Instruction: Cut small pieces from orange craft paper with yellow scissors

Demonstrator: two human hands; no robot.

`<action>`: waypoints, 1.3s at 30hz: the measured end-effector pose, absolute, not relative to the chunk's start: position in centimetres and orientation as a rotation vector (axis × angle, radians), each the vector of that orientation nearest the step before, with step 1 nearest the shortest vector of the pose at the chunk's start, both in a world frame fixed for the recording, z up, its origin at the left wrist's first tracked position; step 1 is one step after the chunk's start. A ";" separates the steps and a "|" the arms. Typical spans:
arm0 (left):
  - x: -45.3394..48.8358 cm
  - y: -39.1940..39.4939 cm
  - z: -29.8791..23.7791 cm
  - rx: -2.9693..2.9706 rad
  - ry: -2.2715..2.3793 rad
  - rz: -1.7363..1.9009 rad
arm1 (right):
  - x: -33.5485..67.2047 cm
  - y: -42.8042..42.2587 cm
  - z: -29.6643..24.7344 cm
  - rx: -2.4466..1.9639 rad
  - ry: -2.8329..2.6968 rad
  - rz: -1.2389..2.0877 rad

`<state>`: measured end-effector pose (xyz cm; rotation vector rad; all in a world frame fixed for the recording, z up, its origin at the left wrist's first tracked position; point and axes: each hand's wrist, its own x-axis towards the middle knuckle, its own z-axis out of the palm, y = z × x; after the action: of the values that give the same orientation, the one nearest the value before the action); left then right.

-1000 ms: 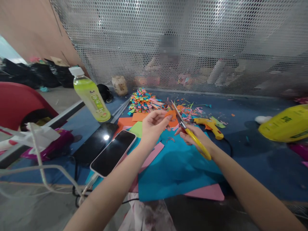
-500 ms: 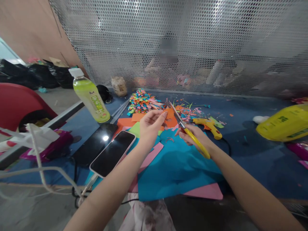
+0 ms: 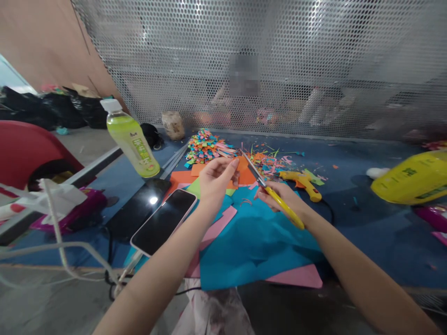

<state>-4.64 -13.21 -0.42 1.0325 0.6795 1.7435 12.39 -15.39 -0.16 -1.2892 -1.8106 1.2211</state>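
Note:
Yellow-handled scissors (image 3: 279,201) are gripped in my right hand (image 3: 284,195), their blades pointing up and away to the left. My left hand (image 3: 217,179) is closed in a pinch beside the blade tips; whatever lies between its fingertips is too small to make out. Beneath both hands lie orange paper (image 3: 247,173) and a large blue sheet (image 3: 258,242) with a pink strip (image 3: 220,227) at its left. Just beyond are a pile of small folded paper pieces (image 3: 204,148) in many colours and a scatter of thin paper scraps (image 3: 270,163).
A yellow glue gun (image 3: 303,182) lies right of my right hand. On the left are a phone (image 3: 164,221), a black flat device (image 3: 138,209), a green drink bottle (image 3: 131,139) and white cables (image 3: 59,232). A yellow bottle (image 3: 412,179) lies at right. Perforated metal (image 3: 279,60) stands behind.
My left hand has drawn slightly left, away from the scissor blades. The right hand with the scissors has shifted only a little, and the blades look closer together.

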 end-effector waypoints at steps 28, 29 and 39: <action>-3.9 -13.7 -0.5 1.114 0.734 1.623 | 13.0 -14.8 -1.5 -1.227 -1.830 1.187; -3.9 -13.7 -0.5 1.112 0.736 1.622 | 13.0 -14.8 -1.5 -1.224 -1.836 1.177; -4.0 -13.3 -1.0 1.134 0.833 1.613 | 13.0 -14.9 -0.8 -1.339 -1.722 1.215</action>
<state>-3.96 -13.30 -1.00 1.1337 0.8327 1.6131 13.03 -14.89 -0.78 -1.3388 -1.7220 1.2151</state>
